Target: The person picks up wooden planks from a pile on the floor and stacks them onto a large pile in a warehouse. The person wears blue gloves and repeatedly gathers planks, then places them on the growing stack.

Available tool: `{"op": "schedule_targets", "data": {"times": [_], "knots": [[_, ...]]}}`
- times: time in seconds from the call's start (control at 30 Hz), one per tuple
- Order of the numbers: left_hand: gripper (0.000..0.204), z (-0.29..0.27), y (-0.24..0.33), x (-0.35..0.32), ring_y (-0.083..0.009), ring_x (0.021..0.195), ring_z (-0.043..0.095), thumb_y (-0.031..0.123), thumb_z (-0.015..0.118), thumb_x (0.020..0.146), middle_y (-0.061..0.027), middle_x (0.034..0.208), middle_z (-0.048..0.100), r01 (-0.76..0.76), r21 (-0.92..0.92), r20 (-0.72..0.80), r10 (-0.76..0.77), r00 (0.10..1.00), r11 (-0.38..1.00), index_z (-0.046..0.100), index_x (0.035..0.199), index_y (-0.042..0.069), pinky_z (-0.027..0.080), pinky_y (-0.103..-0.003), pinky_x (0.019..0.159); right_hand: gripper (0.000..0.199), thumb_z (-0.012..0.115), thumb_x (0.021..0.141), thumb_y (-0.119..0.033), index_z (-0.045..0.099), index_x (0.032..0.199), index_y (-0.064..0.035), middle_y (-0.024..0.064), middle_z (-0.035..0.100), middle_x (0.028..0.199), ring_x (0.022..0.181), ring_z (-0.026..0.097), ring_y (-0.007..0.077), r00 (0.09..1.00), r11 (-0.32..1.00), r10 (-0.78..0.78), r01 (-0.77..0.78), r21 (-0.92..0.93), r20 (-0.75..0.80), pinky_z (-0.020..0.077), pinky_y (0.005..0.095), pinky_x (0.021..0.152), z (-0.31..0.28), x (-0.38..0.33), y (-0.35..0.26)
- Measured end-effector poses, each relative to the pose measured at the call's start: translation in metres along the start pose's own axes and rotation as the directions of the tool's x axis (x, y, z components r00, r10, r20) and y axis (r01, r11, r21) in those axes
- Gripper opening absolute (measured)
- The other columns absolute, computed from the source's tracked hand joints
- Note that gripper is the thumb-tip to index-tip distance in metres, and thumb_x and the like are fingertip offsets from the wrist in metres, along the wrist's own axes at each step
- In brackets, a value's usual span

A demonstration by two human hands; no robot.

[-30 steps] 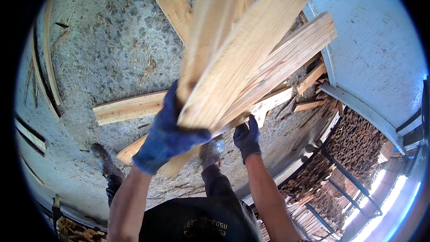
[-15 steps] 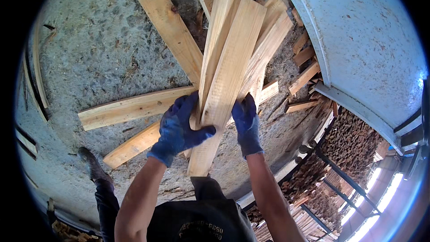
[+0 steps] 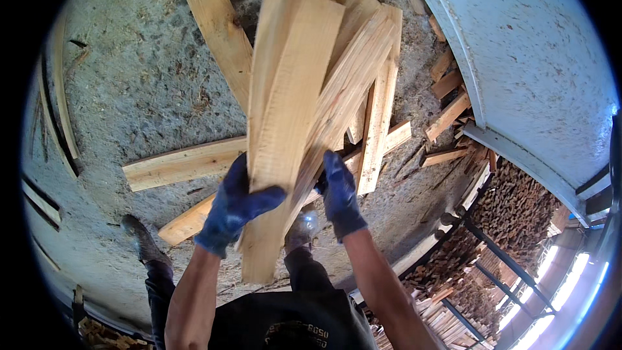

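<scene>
My left hand (image 3: pixel 241 206), in a blue glove, grips pale wooden boards (image 3: pixel 299 78) near their lower end. Its thumb lies across the top board, and its fingers go under the left edge. The held boards overlap in a tilted fan. My right hand (image 3: pixel 339 196), gloved too, is at the right edge of the lowest part of the bundle, beside a rough-faced board (image 3: pixel 353 78). Its fingers are bent against that edge and partly hidden. Another narrow board (image 3: pixel 378 131) slants down just beyond the right hand.
Loose boards lie on the dusty concrete floor, among them a long board (image 3: pixel 214 19) and a shorter board (image 3: pixel 184 162). Wood offcuts (image 3: pixel 448 113) are heaped by a pale blue metal panel (image 3: pixel 518 39) at right. Stacked wood (image 3: pixel 518 207) stands beyond a dark metal frame.
The held boards have shifted left and toward me, with my left hand moving along. The right hand has moved slightly left and nearer. A narrow board on the right now shows separately.
</scene>
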State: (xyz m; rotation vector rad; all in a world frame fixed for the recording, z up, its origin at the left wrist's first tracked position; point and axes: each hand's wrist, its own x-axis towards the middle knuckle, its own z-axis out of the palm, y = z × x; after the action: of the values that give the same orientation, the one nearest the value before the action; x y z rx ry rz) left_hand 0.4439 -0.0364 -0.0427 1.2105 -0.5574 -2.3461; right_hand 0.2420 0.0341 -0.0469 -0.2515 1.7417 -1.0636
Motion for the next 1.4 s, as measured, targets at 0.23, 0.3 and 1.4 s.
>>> {"op": "schedule_targets", "data": {"times": [0.23,0.3,1.4], "knots": [[0.057,-0.044,-0.016,-0.099,-0.0167,0.081,0.052,0.016,0.06,0.084,-0.0074,0.111,0.053,0.043,-0.224,-0.315,-0.115,0.942,0.974,0.037,0.135,0.006,0.047,-0.026,0.062,0.054,0.065,0.086,-0.022,0.044,0.13,0.0025,0.0077,0.056,0.112,0.099,0.053,0.0134,0.978,0.991,-0.119,0.128,-0.042,0.172,0.0459,0.0284,0.085,0.095,-0.061,-0.03],[0.053,-0.064,-0.03,-0.097,-0.0165,0.077,0.052,0.024,0.059,0.088,-0.0081,0.108,0.053,-0.011,-0.246,-0.332,-0.073,0.941,0.969,0.038,0.133,0.005,0.046,-0.025,0.062,0.054,0.065,0.085,-0.023,0.046,0.127,0.0042,0.0124,0.057,0.114,0.101,0.055,0.0187,0.943,0.966,-0.251,0.258,-0.005,0.217,0.045,0.0315,0.088,0.115,-0.036,-0.037],[0.068,-0.082,0.004,0.004,-0.0136,0.094,0.059,-0.002,0.069,0.073,-0.0056,0.109,0.06,-0.068,-0.177,-0.339,0.004,0.941,0.982,0.039,0.133,0.008,0.051,-0.028,0.079,0.061,0.065,0.087,-0.017,0.036,0.137,0.0015,0.0144,0.048,0.13,0.118,0.047,0.0226,0.906,0.818,-0.408,0.416,-0.397,0.108,0.0379,0.0316,0.1,0.055,0.076,-0.025]]}}
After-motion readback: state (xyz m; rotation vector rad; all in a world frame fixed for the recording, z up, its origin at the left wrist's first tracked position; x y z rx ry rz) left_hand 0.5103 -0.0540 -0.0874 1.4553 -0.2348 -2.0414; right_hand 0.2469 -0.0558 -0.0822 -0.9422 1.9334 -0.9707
